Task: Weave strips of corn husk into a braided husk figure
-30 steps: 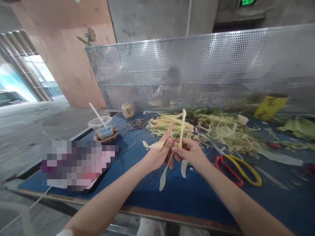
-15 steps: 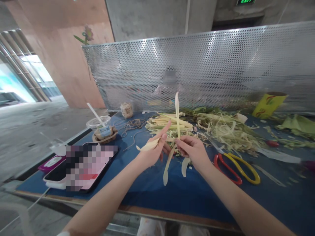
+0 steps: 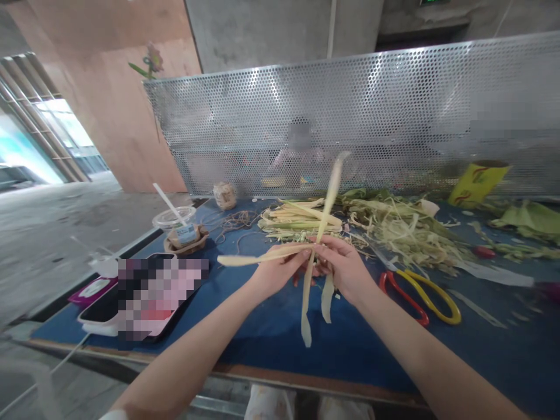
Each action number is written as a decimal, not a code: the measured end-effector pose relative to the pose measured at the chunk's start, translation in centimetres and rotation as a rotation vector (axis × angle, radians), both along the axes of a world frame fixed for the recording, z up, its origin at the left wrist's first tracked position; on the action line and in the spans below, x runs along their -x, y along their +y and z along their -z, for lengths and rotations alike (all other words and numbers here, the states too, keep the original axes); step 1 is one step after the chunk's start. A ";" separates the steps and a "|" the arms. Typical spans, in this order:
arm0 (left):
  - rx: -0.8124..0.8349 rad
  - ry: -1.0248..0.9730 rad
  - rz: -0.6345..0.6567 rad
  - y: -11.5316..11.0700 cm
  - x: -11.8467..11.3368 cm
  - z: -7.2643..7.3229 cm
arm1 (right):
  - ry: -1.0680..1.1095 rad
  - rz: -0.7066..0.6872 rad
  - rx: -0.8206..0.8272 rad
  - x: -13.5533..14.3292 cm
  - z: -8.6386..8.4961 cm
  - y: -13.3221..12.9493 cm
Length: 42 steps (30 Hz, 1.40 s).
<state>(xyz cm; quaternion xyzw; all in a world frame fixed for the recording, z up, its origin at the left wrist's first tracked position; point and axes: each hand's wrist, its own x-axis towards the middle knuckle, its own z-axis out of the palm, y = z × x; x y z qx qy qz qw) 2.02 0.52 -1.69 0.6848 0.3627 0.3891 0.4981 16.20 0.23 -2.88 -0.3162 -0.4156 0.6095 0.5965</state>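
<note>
Both my hands meet over the middle of the table around several pale, flat plant strips (image 3: 330,201), which look like dried leaf or husk. My left hand (image 3: 282,269) pinches the strips where they cross; one end sticks out left over its back. My right hand (image 3: 340,262) is closed on the same crossing from the other side. One strip rises away from me, and two ends hang down toward the table's near edge. The fingers partly hide the crossing itself. Just beyond lies a bundle of yellow-green strips (image 3: 297,219).
Scissors (image 3: 431,296) with red and yellow handles lie right of my hands. Behind them spreads a heap of leafy scraps (image 3: 394,230). A lidded cup (image 3: 181,233), phone (image 3: 107,297) and twine (image 3: 238,220) are at left. A perforated metal screen (image 3: 245,128) borders the far side.
My left hand has gone from stretched fingers to a pinch at the crossing, closer to my right hand. The upright strip now leans right, and the left end points out straighter.
</note>
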 end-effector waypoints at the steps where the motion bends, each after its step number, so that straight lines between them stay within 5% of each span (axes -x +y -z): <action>1: 0.034 -0.009 0.009 -0.1 0.0 -0.1 | 0.026 0.008 -0.007 0.0 -0.1 0.0; 6: 0.174 -0.172 0.035 -0.6 -0.2 -0.6 | -0.021 -0.014 -0.045 -0.2 -0.1 0.1; 12: 0.117 -0.116 -0.066 -0.8 -0.7 -0.5 | -0.100 0.055 -0.146 -0.2 0.3 0.3; 24: 0.081 -0.091 -0.011 -0.6 -0.6 0.4 | -0.056 0.156 -0.083 -0.5 -0.3 0.4; 31: 0.214 -0.248 0.018 -0.3 -0.3 0.2 | -0.277 -0.088 -0.131 -0.7 -0.3 0.2; 36: 0.285 -0.359 0.012 -0.5 -0.1 -0.5 | -0.411 -0.131 -0.185 -0.7 -0.1 0.0; 42: 0.121 -0.145 -0.011 -0.3 0.5 -0.7 | -0.570 -0.071 -0.223 -1.2 -0.3 0.2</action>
